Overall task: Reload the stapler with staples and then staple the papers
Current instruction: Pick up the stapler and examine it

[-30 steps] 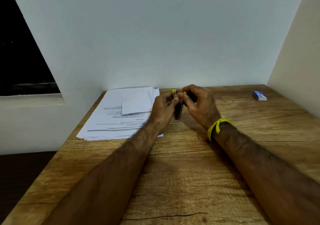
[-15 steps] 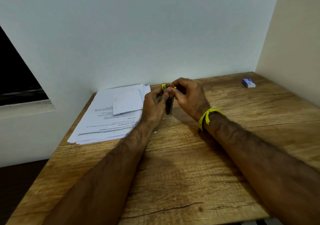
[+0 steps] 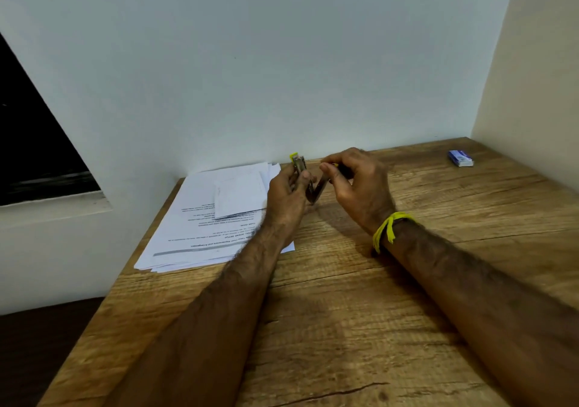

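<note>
Head-worn camera looks forward and down along both forearms, close over a wooden worktop (image 3: 344, 328) against the wall (image 3: 282, 61).

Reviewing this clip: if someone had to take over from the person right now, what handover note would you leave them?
Left hand: grips one half of the stapler, the yellow-tipped end pointing up.
Right hand: pinches the other half, swung away so the stapler stands open in a V above the wooden table.
Stack of papers: lies on the table's far left, beside the left hand, a smaller sheet on top.
Small blue box, probably the staples: far right corner, out of both hands.
Done: stapler opened.
Left: fetch staples, load them, close the stapler, staple the papers. Whether any staples are already inside cannot be seen.
</note>
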